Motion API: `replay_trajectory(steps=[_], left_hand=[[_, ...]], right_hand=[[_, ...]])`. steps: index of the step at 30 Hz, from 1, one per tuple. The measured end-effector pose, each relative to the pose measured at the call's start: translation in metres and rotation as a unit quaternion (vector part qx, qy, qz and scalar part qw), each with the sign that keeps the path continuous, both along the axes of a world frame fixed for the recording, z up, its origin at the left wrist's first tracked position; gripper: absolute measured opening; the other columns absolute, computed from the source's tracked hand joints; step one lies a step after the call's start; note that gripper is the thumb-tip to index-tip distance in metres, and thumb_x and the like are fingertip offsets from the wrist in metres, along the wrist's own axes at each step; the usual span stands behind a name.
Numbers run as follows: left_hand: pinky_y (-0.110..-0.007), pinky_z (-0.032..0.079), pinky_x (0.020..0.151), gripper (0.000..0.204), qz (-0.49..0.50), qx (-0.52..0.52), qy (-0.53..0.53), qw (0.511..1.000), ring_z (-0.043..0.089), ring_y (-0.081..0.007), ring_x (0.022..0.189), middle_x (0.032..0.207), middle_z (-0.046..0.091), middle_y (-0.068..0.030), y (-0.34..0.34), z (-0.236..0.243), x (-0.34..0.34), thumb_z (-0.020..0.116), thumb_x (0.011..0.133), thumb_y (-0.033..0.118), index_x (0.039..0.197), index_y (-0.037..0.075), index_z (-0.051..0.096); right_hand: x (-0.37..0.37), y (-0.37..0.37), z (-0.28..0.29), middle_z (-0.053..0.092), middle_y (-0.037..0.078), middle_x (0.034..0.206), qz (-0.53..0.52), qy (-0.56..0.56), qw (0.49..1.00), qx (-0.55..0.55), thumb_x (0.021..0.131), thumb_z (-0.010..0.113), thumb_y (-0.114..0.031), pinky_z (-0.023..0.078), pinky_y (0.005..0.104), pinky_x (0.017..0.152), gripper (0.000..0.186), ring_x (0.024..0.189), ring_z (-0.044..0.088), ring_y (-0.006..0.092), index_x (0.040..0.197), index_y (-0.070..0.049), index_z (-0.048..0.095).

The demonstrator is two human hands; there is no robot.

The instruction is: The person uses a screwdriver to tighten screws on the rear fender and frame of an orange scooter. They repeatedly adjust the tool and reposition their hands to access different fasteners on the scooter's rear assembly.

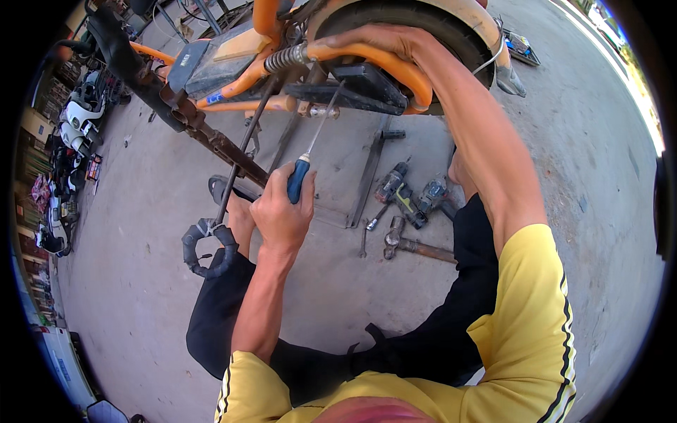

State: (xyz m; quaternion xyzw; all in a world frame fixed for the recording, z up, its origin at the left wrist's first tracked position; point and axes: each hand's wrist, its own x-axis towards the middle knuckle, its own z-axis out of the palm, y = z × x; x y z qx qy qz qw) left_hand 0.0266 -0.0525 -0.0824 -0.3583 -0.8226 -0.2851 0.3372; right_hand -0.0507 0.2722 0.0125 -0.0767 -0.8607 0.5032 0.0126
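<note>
My left hand [281,210] is closed around the blue handle of a screwdriver [299,180]. Its thin metal shaft points up and away, the tip reaching a black cover [363,88] under the orange frame of a two-wheeler. Whether the tip sits in a screw is too small to make out. My right hand [384,41] is wrapped over the curved orange frame tube [402,69], beside the black tyre [430,25]; some fingers are hidden. Left of the tube is a coil spring [285,60].
A hammer [423,249], cordless drills [392,182] and a wrench [364,240] lie on the concrete between my legs. A metal stand [363,187] is under the frame. A rod with a black-wrapped ring [210,248] leans at left. Parked scooters [77,120] line the far left.
</note>
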Motion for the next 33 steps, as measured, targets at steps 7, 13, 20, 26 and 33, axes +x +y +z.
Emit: replay_trajectory(steps=[7,13,20,26,33], left_hand=[[-0.023,0.032,0.050,0.032,-0.048,0.249,-0.464,0.849,0.046,-0.0066,0.057,0.074,0.059,-0.0010,-0.004,0.010,-0.013,0.076,0.096,0.031,0.099,0.000,0.066],[-0.024,0.036,0.051,0.030,-0.033,0.248,-0.517,0.819,0.047,-0.0069,0.060,0.078,0.056,-0.0030,-0.006,0.036,0.000,0.071,0.096,0.026,0.104,0.000,0.060],[-0.029,0.050,0.076,0.026,-0.029,0.178,-0.364,0.913,0.065,-0.0167,0.085,0.091,0.066,-0.0098,-0.011,0.020,0.012,0.078,0.089,0.009,0.108,-0.001,0.063],[-0.038,0.056,0.069,0.025,0.009,-0.024,0.063,0.998,0.068,-0.0320,0.080,0.096,0.071,-0.0148,-0.008,-0.015,-0.007,0.080,0.089,0.008,0.110,0.000,0.069],[-0.023,0.037,0.048,0.027,-0.025,0.179,-0.301,0.936,0.052,-0.0076,0.055,0.070,0.062,-0.0044,-0.002,-0.012,-0.014,0.069,0.103,0.027,0.102,0.000,0.066]], right_hand=[[0.015,-0.008,0.012,0.075,0.013,0.116,-0.005,-0.028,0.999,-0.018,0.067,0.084,-0.068,0.054,0.0299,0.084,0.081,0.096,0.072,0.0203,0.122,-0.010,0.077],[0.008,-0.011,0.009,0.074,0.012,0.119,-0.017,0.023,0.999,0.028,0.067,0.083,-0.068,0.052,0.0336,0.088,0.081,0.101,0.070,0.0225,0.125,-0.011,0.076],[0.034,-0.025,0.022,0.073,0.014,0.123,-0.040,0.043,0.996,0.064,0.074,0.076,-0.066,0.050,0.0360,0.088,0.072,0.103,0.069,0.0234,0.126,-0.017,0.077],[0.038,-0.019,0.022,0.074,0.010,0.117,0.020,-0.016,1.000,-0.014,0.078,0.075,-0.064,0.050,0.0357,0.084,0.064,0.098,0.069,0.0221,0.121,-0.017,0.077],[0.042,-0.019,0.037,0.074,0.007,0.113,0.065,-0.084,0.993,-0.060,0.083,0.073,-0.060,0.051,0.0358,0.083,0.054,0.094,0.068,0.0201,0.117,-0.018,0.077]])
